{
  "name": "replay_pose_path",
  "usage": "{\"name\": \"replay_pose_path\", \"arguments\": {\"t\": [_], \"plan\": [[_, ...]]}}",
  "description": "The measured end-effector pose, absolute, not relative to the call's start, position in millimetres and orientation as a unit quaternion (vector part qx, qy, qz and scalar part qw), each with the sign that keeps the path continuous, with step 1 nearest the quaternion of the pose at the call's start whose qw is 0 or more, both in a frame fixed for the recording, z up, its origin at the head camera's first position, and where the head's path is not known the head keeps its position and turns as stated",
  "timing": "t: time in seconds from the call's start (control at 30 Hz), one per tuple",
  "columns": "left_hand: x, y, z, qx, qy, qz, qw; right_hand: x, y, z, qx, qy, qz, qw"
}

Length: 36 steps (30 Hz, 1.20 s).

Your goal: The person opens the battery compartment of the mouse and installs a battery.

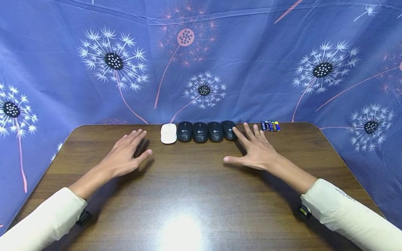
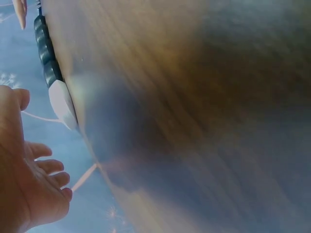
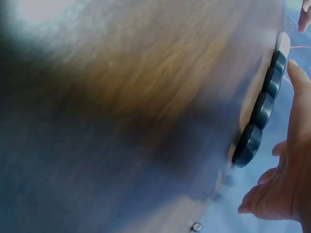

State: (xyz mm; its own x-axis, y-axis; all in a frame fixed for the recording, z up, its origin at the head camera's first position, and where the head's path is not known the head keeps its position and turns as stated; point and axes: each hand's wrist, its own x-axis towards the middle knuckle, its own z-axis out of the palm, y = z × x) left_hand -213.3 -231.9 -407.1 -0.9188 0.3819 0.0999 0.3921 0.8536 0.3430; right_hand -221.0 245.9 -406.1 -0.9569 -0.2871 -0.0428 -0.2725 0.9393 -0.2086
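Note:
A white computer mouse (image 1: pixel 169 133) stands at the left end of a row along the table's far edge. Several black computer mice (image 1: pixel 200 132) continue the row to the right. My left hand (image 1: pixel 125 154), fingers straight and thumb spread, is held over the table left of the white mouse, apart from it. My right hand (image 1: pixel 257 149) is spread at the row's right end, its index fingertip overlapping the last black mouse (image 1: pixel 228 129) in the head view; the right wrist view shows a gap. Both hands hold nothing. Several small batteries (image 1: pixel 270 126) lie beyond the right fingertips.
The brown wooden table (image 1: pixel 190 186) has rounded far corners and a bright light reflection near its front. Behind it hangs a blue cloth (image 1: pixel 252 54) with dandelion prints. In the right wrist view, one battery end (image 3: pixel 196 226) shows at the table edge.

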Motion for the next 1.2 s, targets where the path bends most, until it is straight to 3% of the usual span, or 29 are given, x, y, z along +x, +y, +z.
{"name": "replay_pose_path", "arguments": {"t": [1.2], "plan": [[-223.1, -214.8, -413.6, -0.244, -0.952, -0.181, 0.016, -233.3, 170.8, -400.9, -0.216, 0.97, -0.106, 0.037]]}}
